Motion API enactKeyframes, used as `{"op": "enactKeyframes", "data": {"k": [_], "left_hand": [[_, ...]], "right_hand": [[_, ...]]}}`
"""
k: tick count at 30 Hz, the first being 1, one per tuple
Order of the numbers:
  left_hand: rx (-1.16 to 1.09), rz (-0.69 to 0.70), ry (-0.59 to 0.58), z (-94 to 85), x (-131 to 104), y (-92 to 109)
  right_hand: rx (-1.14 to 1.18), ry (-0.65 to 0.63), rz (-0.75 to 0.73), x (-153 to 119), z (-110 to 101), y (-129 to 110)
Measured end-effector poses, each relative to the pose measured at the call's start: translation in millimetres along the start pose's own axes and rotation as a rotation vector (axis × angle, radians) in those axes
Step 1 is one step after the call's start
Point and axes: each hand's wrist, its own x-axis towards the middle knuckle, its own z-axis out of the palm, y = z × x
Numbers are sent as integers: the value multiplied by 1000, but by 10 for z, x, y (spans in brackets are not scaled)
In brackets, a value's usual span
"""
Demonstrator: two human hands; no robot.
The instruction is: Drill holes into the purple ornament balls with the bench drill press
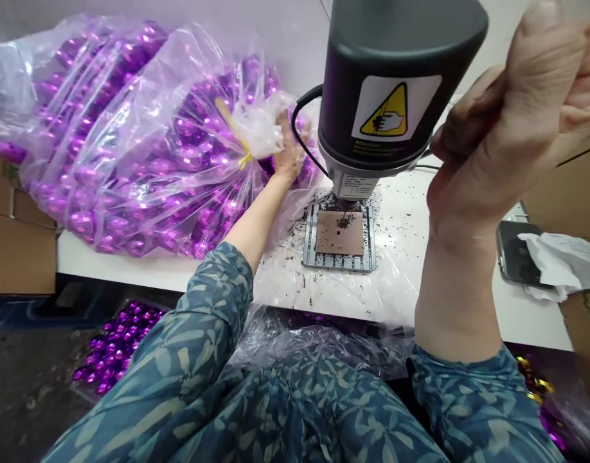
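My left hand [288, 153] reaches past the tied neck of a clear plastic bag [150, 148] full of shiny purple faceted balls. Its visible fingers look apart, close to purple balls behind the cable; their tips are partly hidden. On the right, my right hand [511, 109] is raised beside the black head of a bench drill press [405, 38], fingers curled closed. Whatever lies within that grip is hidden. Beneath the drill head, a square copper-coloured plate [340, 235] with a small hole lies on the slotted metal base [367, 262], scattered with dark shavings.
A yellow tie [245, 159] cinches the bag. Shavings litter the white table [396, 225]. At right lie a dark phone [519, 251] and a crumpled white tissue [565, 260]. Below left is a tray of purple balls [119, 344]. Cardboard boxes [20, 238] flank the table.
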Motion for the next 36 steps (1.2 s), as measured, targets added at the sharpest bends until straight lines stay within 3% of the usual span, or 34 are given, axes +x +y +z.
{"op": "enactKeyframes", "data": {"k": [2, 3, 5, 9, 11, 17, 23, 26, 31, 33, 36], "left_hand": [[-21, -77, 188, -106, 7, -15], [-32, -86, 221, -141, -19, -7], [-39, -41, 98, -166, -124, 31], [82, 82, -390, -162, -413, 151], [187, 125, -538, -216, -527, 210], [450, 165, -622, -552, -761, 379], [365, 314, -690, -687, -899, 402], [218, 318, -593, -720, -906, 346], [-220, 159, -161, -859, -1148, 402], [-430, 26, -141, -919, -1337, 511], [-668, -181, -283, -981, -1629, 715]], "right_hand": [[-24, -10, -7, -9, -15, 12], [-39, -13, -15, -10, -24, 22], [-57, -17, -26, -7, -39, 42], [-40, -12, -34, 3, -43, 66], [-36, -13, -47, 3, -38, 68], [-23, -19, -19, -13, -37, 47], [-3, 29, 13, -11, 29, 2], [45, 46, 19, 4, 49, 10], [80, 29, 11, 30, 28, 56], [88, 24, -2, 35, 27, 80], [111, 34, -56, 38, 49, 128]]}}
